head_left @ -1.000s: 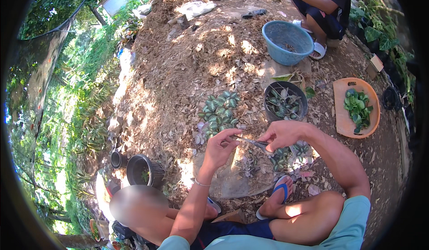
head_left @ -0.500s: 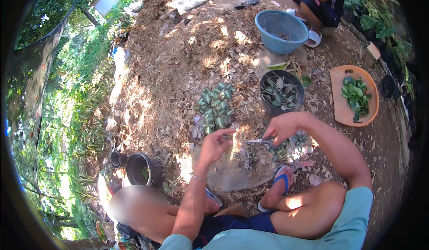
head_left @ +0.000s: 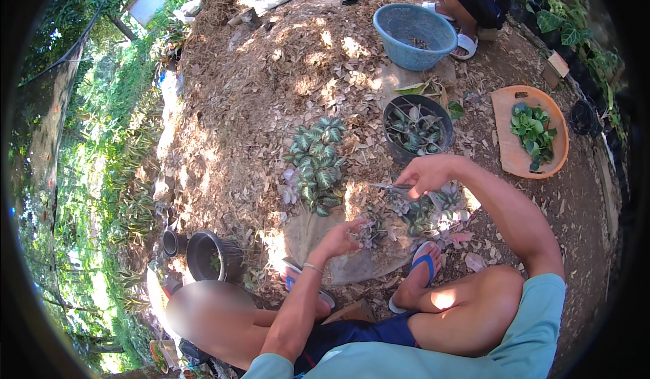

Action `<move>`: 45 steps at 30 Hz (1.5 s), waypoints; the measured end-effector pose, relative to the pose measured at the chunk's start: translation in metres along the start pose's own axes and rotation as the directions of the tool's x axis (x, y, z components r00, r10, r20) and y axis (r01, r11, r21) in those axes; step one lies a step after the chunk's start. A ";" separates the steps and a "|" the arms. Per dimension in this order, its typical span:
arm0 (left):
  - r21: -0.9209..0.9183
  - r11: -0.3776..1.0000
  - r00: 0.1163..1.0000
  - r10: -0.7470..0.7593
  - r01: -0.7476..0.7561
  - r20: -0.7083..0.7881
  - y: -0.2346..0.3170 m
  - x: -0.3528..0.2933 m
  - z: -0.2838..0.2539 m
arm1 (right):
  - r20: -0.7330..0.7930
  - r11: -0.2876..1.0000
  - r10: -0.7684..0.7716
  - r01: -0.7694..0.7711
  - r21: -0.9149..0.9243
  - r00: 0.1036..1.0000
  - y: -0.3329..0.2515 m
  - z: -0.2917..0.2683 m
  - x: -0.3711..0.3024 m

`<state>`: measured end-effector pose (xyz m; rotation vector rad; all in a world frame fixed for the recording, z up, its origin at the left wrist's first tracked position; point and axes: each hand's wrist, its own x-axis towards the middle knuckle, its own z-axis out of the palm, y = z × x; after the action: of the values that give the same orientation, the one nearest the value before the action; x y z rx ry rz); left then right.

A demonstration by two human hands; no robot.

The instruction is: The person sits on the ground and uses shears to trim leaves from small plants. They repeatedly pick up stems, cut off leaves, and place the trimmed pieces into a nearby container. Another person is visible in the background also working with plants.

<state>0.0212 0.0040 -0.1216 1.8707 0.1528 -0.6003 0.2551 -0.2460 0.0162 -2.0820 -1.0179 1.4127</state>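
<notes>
Brown leaf litter (head_left: 271, 142) spreads over the ground, with a greyish sheet (head_left: 345, 269) lying on it in front of the person. A blue tub (head_left: 409, 56) stands far beyond the hands; an orange tray (head_left: 506, 134) holding green leaves lies well off to the right. A clump of patterned green plants (head_left: 317, 165) sits ahead of the left hand; its leaves look light, soft and easily torn, so low on the stems seems the kindest hold. A black pot (head_left: 399, 152) of similar leaves stands just beyond the right hand and limits room there. The right slipper (head_left: 426, 264), blue-strapped, crowds the sheet's right side. The left hand (head_left: 342, 239) is loosely bent beside some purplish-grey sprigs (head_left: 369, 231) near the sheet; whether it pinches one, I cannot tell. They look limp and nearly weightless, best held by fingertips at the stem. The right hand (head_left: 432, 174) grasps slim metal scissors (head_left: 389, 186) by the handle end, blades pointing left above the ground; these should be stiff, light and sharp, safe to hold only by the handles.
</notes>
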 end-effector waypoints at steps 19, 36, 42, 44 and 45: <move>-0.878 0.144 0.879 -0.083 -0.456 -0.470 0.093 -0.005 -0.022 | -0.273 0.689 -0.217 0.345 0.638 0.937 -0.065 0.058 0.022; -0.457 0.669 0.737 0.207 -0.586 -0.643 0.129 -0.033 -0.028 | -0.642 0.889 -0.294 0.449 0.088 0.708 -0.115 0.046 -0.014; -0.044 0.746 0.458 0.360 -0.665 -0.813 0.116 -0.045 -0.049 | -0.450 0.859 -0.278 0.430 0.280 0.849 -0.113 0.017 -0.033; 0.007 0.778 0.434 0.358 -0.628 -0.827 0.113 -0.049 -0.055 | -0.287 0.869 -0.311 0.393 0.300 0.906 -0.111 0.008 -0.045; 0.053 0.777 0.422 0.396 -0.627 -0.816 0.112 -0.051 -0.060 | -0.187 0.871 -0.307 0.355 0.339 0.933 -0.111 0.005 -0.049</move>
<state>0.0402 0.0248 0.0120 1.6572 0.2026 0.7284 0.2028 -0.2130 0.1204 -1.6115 -0.9215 1.1725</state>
